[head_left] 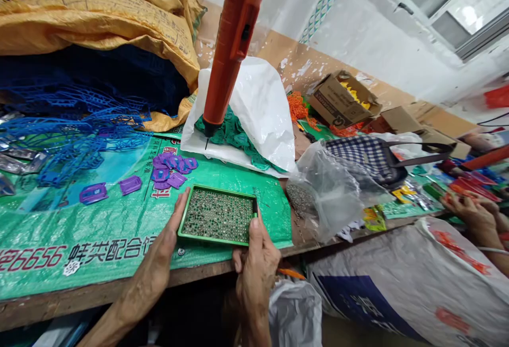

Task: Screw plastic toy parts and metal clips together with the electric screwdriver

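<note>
A shallow green screw tray (222,242), its perforated bed strewn with small metal screws (217,214), is held level between both hands above the bench's front edge. My left hand (159,257) bears against the tray's left side, its fingers partly hidden behind the rim. At the right end, my right hand (256,254) grips the tray near its front corner, thumb on the rim and fingers underneath. An orange electric screwdriver (233,50) hangs tip-down just beyond the tray. Purple plastic pieces (169,171) lie in a pile behind my left hand.
Blue plastic parts (79,140) spill from a yellow sack (119,18) on the left. Green pieces (234,132) sit in a white bag (266,108). A clear bag (326,188) of screws and a checked bag (358,158) are to the right. Another person's hands (473,211) work farther right.
</note>
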Tool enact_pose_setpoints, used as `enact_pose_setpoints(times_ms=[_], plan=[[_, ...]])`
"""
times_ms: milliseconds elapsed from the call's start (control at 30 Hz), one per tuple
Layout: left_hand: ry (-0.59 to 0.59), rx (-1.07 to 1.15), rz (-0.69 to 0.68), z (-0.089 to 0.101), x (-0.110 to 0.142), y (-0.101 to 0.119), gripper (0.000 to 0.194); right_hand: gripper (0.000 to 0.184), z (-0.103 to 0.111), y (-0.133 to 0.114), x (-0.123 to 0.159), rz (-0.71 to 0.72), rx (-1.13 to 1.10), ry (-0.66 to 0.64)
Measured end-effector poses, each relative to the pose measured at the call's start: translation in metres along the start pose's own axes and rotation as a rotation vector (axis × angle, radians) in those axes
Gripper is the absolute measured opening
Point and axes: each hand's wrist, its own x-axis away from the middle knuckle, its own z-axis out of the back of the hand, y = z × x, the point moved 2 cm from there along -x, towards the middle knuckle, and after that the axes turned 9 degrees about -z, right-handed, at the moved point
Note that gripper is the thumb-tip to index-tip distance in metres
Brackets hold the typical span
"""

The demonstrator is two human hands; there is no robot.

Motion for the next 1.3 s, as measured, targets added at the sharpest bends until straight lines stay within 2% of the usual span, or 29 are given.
enact_pose_setpoints(times_ms=[100, 233, 400, 500, 600, 733, 933, 1000, 1133, 1300], plan=[[0.006, 0.008, -0.042, 0.003, -0.001, -0.002, 0.073, 0.067, 0.001, 0.001, -0.001, 0.012, -0.04, 0.042], [-0.03, -0.052, -0.024, 0.001, -0.001, 0.001, 0.074, 0.068, -0.001, 0.002, -0.001, -0.009, -0.024, 0.005], [0.04, -0.068, -0.042, -0.001, -0.001, 0.009, 0.074, 0.068, -0.001, 0.001, 0.001, 0.006, -0.039, 0.021], [0.0, -0.088, -0.026, 0.0, -0.001, 0.008, 0.073, 0.067, -0.003, 0.001, 0.002, -0.009, -0.003, -0.03], [-0.002, -0.078, -0.035, 0.002, -0.001, 0.007, 0.072, 0.065, -0.003, 0.001, 0.002, 0.017, -0.043, 0.017], [-0.027, -0.106, -0.027, 0.003, -0.001, 0.01, 0.074, 0.067, -0.005, 0.004, 0.002, -0.009, -0.011, -0.021], [-0.017, -0.093, -0.018, 0.003, 0.001, 0.013, 0.074, 0.065, -0.005, 0.006, 0.002, 0.008, -0.06, -0.008], [-0.026, -0.086, -0.027, 0.001, 0.001, 0.013, 0.075, 0.065, -0.007, 0.006, 0.002, -0.007, -0.036, -0.025], [0.041, -0.039, -0.049, -0.001, 0.0, 0.008, 0.072, 0.061, -0.008, 0.005, 0.004, 0.014, -0.059, 0.003], [0.021, -0.009, -0.035, 0.008, -0.002, 0.003, 0.074, 0.065, -0.007, 0.004, 0.004, -0.006, -0.005, -0.008]])
